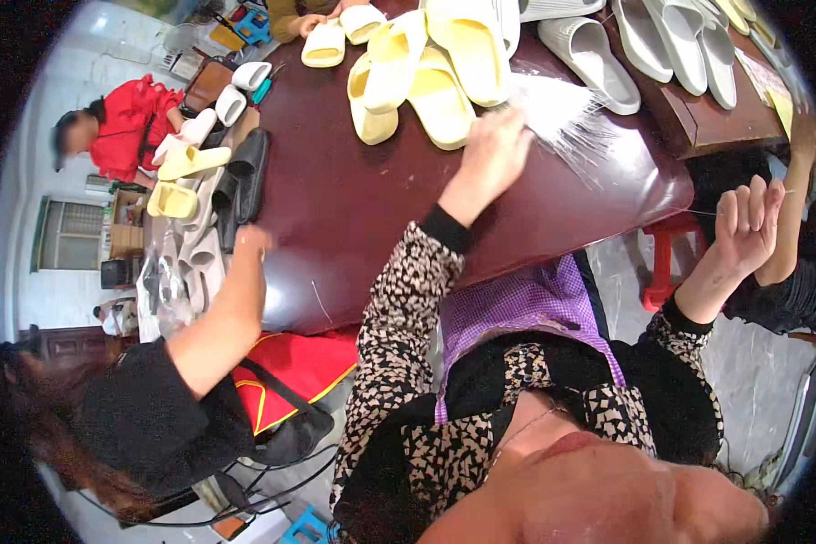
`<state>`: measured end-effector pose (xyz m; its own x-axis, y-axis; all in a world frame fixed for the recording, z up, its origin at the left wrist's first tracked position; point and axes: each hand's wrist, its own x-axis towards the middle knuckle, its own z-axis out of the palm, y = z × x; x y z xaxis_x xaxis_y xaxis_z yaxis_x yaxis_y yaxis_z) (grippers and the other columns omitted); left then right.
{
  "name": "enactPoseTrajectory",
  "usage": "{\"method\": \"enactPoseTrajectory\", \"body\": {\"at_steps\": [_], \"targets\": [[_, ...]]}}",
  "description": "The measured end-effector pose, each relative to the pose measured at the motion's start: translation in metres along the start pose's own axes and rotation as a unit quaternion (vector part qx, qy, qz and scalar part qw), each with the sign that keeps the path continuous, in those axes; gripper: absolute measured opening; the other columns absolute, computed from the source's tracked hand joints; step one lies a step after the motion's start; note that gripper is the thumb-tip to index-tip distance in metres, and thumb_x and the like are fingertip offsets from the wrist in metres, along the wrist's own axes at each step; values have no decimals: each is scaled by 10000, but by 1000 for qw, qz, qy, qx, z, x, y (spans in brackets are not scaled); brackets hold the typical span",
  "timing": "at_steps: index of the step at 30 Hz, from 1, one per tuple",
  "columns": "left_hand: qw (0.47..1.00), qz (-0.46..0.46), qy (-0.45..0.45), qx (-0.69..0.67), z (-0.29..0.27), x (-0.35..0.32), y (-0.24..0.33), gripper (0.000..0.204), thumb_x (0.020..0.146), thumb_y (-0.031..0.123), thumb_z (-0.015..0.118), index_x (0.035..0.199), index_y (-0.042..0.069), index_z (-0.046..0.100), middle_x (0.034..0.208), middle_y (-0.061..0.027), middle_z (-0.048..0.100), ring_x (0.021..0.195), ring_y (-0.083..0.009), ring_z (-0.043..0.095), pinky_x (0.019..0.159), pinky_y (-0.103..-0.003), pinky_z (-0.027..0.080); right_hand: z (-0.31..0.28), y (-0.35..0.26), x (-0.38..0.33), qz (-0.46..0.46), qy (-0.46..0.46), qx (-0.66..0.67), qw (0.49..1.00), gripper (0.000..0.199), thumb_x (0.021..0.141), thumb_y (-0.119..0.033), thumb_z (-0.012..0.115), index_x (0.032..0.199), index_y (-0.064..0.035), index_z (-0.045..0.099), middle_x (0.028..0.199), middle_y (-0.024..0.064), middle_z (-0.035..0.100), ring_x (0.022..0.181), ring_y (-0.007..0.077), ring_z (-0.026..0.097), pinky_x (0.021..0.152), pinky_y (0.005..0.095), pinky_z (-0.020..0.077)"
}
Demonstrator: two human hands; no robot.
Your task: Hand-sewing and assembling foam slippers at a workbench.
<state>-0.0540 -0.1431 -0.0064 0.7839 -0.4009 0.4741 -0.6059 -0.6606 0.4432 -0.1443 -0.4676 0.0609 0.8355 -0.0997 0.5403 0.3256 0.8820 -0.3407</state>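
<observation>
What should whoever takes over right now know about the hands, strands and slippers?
Left hand: on the bundle of clear strands on the table; grip hidden.
Right hand: raised off the table's right edge, seems to pinch one strand.
Yellow slippers lie beyond the bundle, white slippers to their right.
Done: one strand out. Left: a thick bundle; slippers' state unclear.

Counter [354, 199] occupies the centre of the view. A bundle of thin strands [562, 113] lies on its right part, with the left hand [494, 150] resting at the bundle's left end. A pile of slippers [426, 63] sits just behind that hand. More slippers [662, 41] lie to the right, at the far edge. The right hand [748, 222] is raised off the counter's right edge, above a stool [664, 254]. Further slippers [190, 181] are stacked along the counter's left edge.
</observation>
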Motion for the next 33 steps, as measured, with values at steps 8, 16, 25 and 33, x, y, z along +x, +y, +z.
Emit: {"method": "enactPoseTrajectory", "body": {"at_steps": [8,16,25,33], "targets": [[861,-99,-98,-489,-16,-31,120,235,866,54,559,1084,-27,597,835,-64,657,713,-83,584,670,-217,483,55,81,22,116,-123,56,984,175,965,-166,435,1041,-23,503,602,-28,331,448,47,266,371,195,221],[764,-211,-45,-608,-60,-60,103,171,904,46,498,1012,-31,606,655,-28,578,517,-49,461,455,-180,351,52,99,53,136,-108,-120,977,242,961,-196,446,1091,-16,542,636,-19,421,444,53,341,407,217,324],[689,-210,241,-651,-72,-70,-21,171,937,126,480,994,4,586,553,-6,467,423,-77,368,369,-225,282,-16,221,97,126,-311,-564,754,338,934,-177,480,1243,-45,516,1115,102,609,1030,193,562,889,318,441],[641,-296,259,-659,-16,-92,-42,229,972,180,407,1040,37,573,538,-9,431,388,-94,295,371,-243,263,-13,288,129,143,-273,-777,550,431,912,-327,485,1288,-116,488,1130,192,580,1071,329,545,910,399,433]]}}
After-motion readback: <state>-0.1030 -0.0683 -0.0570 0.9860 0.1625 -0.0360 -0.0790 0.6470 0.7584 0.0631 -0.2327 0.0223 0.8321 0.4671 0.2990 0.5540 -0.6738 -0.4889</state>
